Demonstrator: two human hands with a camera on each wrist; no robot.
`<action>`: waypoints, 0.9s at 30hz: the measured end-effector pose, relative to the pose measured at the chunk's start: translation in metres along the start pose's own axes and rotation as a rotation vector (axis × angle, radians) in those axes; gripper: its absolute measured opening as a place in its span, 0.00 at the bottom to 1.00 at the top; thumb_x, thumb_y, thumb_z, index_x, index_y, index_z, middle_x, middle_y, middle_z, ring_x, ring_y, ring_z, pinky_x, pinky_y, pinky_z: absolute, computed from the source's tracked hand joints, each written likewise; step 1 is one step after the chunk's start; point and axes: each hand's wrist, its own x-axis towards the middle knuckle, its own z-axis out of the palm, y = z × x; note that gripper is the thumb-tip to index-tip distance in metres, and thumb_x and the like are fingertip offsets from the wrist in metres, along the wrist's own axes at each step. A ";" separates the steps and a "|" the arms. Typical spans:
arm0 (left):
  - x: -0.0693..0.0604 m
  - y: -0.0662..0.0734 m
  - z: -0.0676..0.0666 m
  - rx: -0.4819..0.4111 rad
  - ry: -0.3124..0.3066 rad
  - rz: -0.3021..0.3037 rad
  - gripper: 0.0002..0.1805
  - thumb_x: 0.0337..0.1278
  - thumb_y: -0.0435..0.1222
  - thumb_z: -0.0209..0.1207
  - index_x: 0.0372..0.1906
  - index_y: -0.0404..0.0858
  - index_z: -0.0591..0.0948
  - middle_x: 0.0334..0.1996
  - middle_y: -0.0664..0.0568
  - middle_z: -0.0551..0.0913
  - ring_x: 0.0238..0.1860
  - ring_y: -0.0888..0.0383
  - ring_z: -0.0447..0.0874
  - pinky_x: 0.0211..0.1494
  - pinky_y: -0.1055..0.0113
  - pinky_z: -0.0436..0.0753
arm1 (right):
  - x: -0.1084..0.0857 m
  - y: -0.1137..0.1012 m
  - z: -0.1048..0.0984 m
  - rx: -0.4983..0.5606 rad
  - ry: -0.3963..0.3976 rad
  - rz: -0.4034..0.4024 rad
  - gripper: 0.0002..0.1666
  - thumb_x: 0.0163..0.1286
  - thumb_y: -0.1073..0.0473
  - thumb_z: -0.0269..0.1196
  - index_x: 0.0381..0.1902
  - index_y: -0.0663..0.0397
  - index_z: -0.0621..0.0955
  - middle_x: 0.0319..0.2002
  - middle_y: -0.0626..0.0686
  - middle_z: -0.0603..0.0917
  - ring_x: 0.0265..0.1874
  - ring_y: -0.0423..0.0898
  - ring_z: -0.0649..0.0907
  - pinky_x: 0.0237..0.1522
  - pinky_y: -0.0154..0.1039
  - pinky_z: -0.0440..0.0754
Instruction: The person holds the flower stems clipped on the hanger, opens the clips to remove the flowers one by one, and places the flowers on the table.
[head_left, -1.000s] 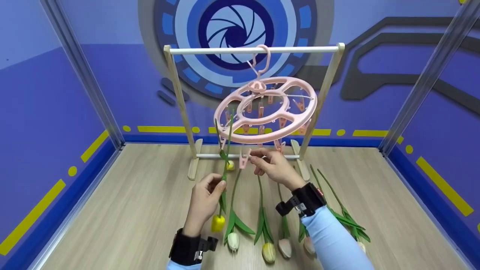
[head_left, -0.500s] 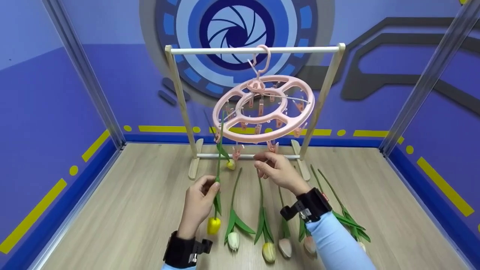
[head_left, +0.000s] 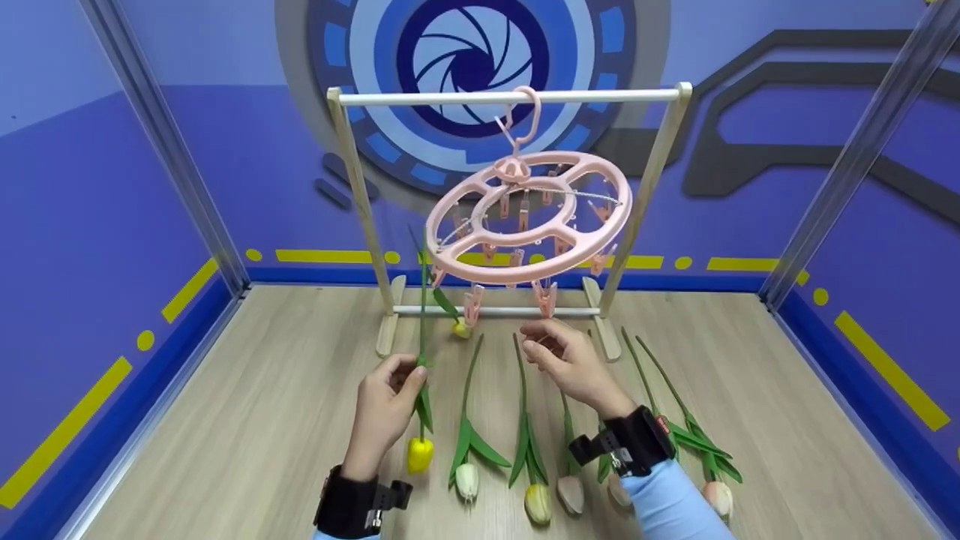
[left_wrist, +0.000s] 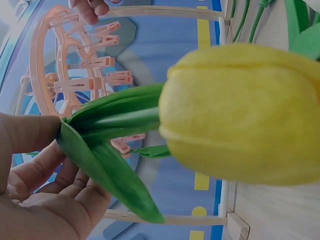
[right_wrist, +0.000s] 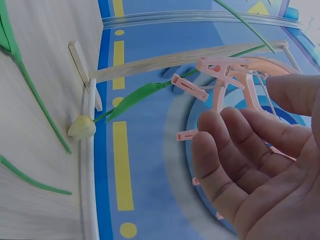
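My left hand (head_left: 382, 412) pinches the stem of a yellow artificial tulip (head_left: 420, 455) beside its leaves, its bloom down and stem pointing up. Large in the left wrist view is that tulip's bloom (left_wrist: 240, 115). My right hand (head_left: 577, 367) hovers just below the pink clip hanger (head_left: 517, 275), fingers loosely bent; the right wrist view shows thumb and fingers apart with nothing between them. Near it dangle two pink clips, one at left (head_left: 472, 306) and one at right (head_left: 546, 300). Another pale yellow tulip (right_wrist: 82, 127) hangs bloom-down from a clip on the hanger's left side.
A wooden rack (head_left: 510, 97) with a white top bar carries the hanger. On the wooden table (head_left: 300, 390) lie several tulips, among them a white one (head_left: 466, 481), a yellowish one (head_left: 537, 504) and pinkish ones (head_left: 570, 495). Blue patterned walls enclose the table.
My right hand has come away from a pink clip and drawn right and down. The left hand has shifted left with the yellow tulip. The hanger has swung slightly.
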 end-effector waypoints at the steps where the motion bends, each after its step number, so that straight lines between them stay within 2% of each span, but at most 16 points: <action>1: 0.000 0.000 0.000 -0.001 0.004 -0.003 0.09 0.74 0.31 0.60 0.50 0.31 0.84 0.37 0.46 0.85 0.35 0.55 0.81 0.38 0.69 0.78 | -0.002 0.000 0.001 -0.005 0.014 -0.004 0.15 0.78 0.66 0.59 0.57 0.70 0.81 0.42 0.61 0.85 0.35 0.47 0.85 0.36 0.34 0.82; 15: 0.004 -0.009 -0.003 -0.001 0.027 -0.048 0.07 0.73 0.30 0.60 0.48 0.31 0.84 0.38 0.45 0.86 0.37 0.54 0.84 0.41 0.69 0.80 | -0.028 0.004 0.012 0.008 0.163 -0.009 0.12 0.75 0.69 0.61 0.54 0.66 0.83 0.43 0.54 0.84 0.39 0.42 0.83 0.39 0.32 0.82; 23: 0.005 -0.013 -0.005 0.025 0.031 -0.092 0.08 0.72 0.29 0.60 0.49 0.31 0.85 0.39 0.44 0.86 0.38 0.53 0.84 0.42 0.68 0.81 | -0.040 0.007 0.020 0.052 0.168 0.021 0.13 0.76 0.68 0.61 0.55 0.65 0.82 0.46 0.58 0.84 0.41 0.43 0.84 0.40 0.32 0.82; 27: 0.006 -0.016 -0.008 0.032 0.033 -0.095 0.07 0.71 0.29 0.61 0.48 0.32 0.85 0.39 0.44 0.86 0.38 0.53 0.84 0.42 0.68 0.81 | -0.043 0.009 0.022 0.062 0.170 0.034 0.12 0.76 0.68 0.61 0.55 0.64 0.82 0.46 0.57 0.84 0.40 0.43 0.84 0.39 0.32 0.82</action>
